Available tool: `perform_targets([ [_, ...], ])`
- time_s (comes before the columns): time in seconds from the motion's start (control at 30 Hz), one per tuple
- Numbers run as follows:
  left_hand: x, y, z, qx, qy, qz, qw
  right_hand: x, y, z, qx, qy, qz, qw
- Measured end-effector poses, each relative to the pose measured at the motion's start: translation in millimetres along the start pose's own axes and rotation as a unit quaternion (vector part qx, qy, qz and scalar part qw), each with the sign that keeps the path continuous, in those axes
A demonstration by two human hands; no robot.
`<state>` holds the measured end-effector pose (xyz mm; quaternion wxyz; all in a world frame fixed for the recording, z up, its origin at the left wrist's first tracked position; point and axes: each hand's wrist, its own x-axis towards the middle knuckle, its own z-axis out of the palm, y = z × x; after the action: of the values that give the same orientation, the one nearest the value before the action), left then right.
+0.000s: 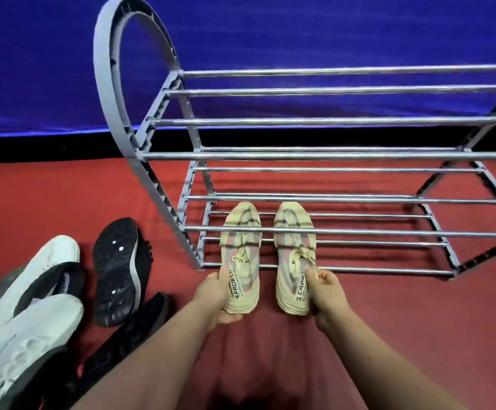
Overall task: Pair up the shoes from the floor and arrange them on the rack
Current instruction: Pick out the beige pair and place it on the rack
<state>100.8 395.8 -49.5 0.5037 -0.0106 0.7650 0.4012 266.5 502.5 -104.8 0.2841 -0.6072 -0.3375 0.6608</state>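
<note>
Floor: I see a red carpet [388,321] carrying the rack and loose shoes.
Rack: grey frame [329,156], tiers of chrome rails, standing on the carpet.
Lowest tier: left cream sneaker [242,250] and right cream sneaker [294,247] side by side, toes inward, heels past the front rail.
Carpet, left of rack: I note a black shoe [116,270] sole-up, beside heaped white shoes [33,291].

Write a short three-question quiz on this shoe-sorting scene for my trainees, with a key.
1. True or false: the left hand and the right hand each hold one of the cream shoes near the heel.
2. The black shoe left of the rack lies: A) sole facing up; B) upright on its sole; C) on the top tier.
3. How many shoes sit on the rack's top tier?
Key: 1 true; 2 A; 3 none.
</note>
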Motion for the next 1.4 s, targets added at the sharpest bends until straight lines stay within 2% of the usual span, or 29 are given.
perform_targets([
  [0.13,8,-11,12,-0.091,0.042,0.01,0.995,8,8,-4,-0.026,0.035,0.008,0.999],
  [0.2,6,-21,15,-0.183,0.046,-0.001,0.982,2,9,-13,0.03,-0.002,0.043,0.999],
  [0.3,-4,-36,19,-0.285,0.033,-0.004,0.958,-12,13,-29,0.128,-0.104,0.084,0.983],
  [0.4,-5,-43,23,-0.326,0.027,-0.004,0.945,-19,15,-38,0.095,-0.138,0.101,0.981],
  [0.5,6,-47,19,-0.331,0.023,-0.005,0.943,-19,12,-37,0.016,-0.143,0.114,0.983],
  [0.6,12,-46,12,-0.323,0.039,-0.011,0.945,-19,3,-31,0.021,-0.116,0.099,0.988],
  [0.73,21,-29,9,-0.323,0.04,0.001,0.946,-20,-18,-11,0.042,-0.123,0.087,0.988],
  [0.87,25,-8,9,-0.32,0.043,0.021,0.946,-7,-38,15,0.022,-0.097,0.057,0.993],
  [1.13,39,22,8,-0.261,0.138,0.022,0.955,2,-47,53,-0.04,-0.055,0.063,0.996],
  [1.4,50,23,3,-0.262,0.13,0.014,0.956,2,-39,70,-0.055,-0.052,0.059,0.995],
])
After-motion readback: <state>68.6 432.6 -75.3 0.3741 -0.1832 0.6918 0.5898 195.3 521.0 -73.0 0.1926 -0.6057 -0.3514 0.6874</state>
